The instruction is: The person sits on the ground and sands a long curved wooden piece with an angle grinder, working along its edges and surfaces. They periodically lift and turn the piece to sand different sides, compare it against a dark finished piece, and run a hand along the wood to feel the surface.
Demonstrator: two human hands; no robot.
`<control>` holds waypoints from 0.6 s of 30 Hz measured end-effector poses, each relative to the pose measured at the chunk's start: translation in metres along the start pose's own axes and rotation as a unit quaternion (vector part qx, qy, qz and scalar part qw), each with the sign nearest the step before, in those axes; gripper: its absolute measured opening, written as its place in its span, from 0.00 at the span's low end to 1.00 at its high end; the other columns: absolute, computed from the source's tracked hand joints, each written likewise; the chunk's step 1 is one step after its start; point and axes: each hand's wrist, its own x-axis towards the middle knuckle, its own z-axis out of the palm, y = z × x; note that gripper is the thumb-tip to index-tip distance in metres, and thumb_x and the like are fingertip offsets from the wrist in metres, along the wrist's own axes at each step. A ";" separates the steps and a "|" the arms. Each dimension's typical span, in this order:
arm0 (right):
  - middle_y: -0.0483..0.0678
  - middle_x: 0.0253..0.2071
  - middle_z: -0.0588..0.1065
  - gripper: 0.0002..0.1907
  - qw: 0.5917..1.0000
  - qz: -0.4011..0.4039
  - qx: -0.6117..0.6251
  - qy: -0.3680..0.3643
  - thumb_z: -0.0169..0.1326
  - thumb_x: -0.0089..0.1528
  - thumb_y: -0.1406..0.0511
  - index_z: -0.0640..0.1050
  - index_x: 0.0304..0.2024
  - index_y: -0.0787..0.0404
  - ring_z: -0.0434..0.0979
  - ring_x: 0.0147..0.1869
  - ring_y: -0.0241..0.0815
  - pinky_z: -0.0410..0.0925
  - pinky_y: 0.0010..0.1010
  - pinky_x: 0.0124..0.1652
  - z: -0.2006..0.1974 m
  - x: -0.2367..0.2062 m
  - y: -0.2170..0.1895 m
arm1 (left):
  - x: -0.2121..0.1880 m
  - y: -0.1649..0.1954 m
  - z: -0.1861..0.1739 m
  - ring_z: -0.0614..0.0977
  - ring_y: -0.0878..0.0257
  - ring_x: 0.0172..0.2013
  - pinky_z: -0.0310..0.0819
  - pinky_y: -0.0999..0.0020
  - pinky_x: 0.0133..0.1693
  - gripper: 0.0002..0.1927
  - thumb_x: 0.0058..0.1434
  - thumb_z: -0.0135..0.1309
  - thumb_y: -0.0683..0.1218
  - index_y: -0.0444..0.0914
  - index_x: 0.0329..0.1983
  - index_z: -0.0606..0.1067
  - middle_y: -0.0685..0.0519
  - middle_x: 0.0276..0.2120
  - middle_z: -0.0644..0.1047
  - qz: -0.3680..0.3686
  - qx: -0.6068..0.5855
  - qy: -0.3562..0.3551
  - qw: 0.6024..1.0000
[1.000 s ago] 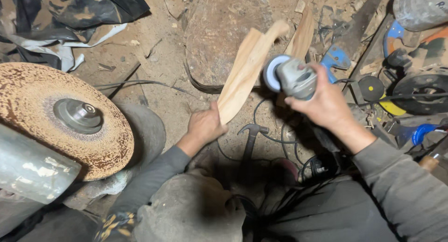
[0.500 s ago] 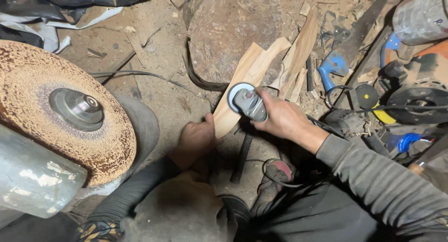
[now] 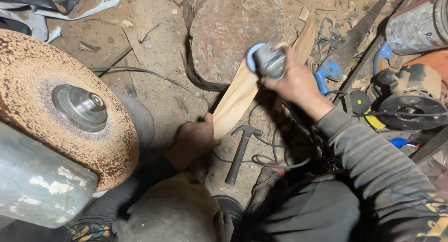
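Note:
My left hand [image 3: 193,141] grips the near end of a long pale wooden piece [image 3: 238,99] that slants up and to the right over the dirt floor. My right hand [image 3: 294,83] holds a small grey angle grinder [image 3: 267,60], its blue-rimmed disc pressed against the upper part of the wood. A hammer [image 3: 240,151] lies on the floor just right of my left hand, beside a dark cable [image 3: 261,160].
A big rusty sanding disc [image 3: 56,106] on a grey motor housing [image 3: 37,186] fills the left. A flat round stone [image 3: 233,27] lies beyond the wood. Power tools and discs [image 3: 406,106], a blue clamp [image 3: 329,71] and a dusty can [image 3: 415,22] crowd the right.
The grinder has moved up along the wood toward its far end, after sitting lower half a second ago. My left hand keeps its hold on the near end.

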 end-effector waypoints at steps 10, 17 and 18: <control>0.68 0.44 0.78 0.47 0.998 -0.001 -0.020 -0.059 0.67 0.54 0.54 0.58 0.68 0.60 0.81 0.47 0.66 0.74 0.49 0.47 0.000 -0.008 -0.021 | -0.001 0.000 0.000 0.80 0.52 0.20 0.73 0.56 0.26 0.32 0.51 0.62 0.57 0.28 0.47 0.69 0.50 0.18 0.77 -0.005 0.000 -0.017 1.000; 0.71 0.47 0.77 0.49 0.999 0.011 0.000 0.040 0.70 0.53 0.53 0.58 0.66 0.66 0.79 0.52 0.68 0.71 0.47 0.53 -0.011 0.042 0.017 | 0.001 0.001 -0.002 0.81 0.52 0.21 0.73 0.56 0.26 0.34 0.50 0.63 0.58 0.27 0.48 0.69 0.49 0.18 0.77 -0.002 0.009 -0.010 1.000; 0.71 0.48 0.77 0.49 0.999 0.024 -0.003 0.041 0.70 0.53 0.53 0.58 0.66 0.66 0.79 0.53 0.68 0.71 0.47 0.54 -0.011 0.045 0.021 | 0.002 0.001 -0.003 0.81 0.52 0.21 0.73 0.56 0.26 0.33 0.50 0.63 0.58 0.27 0.48 0.69 0.49 0.18 0.77 -0.002 0.006 -0.012 1.000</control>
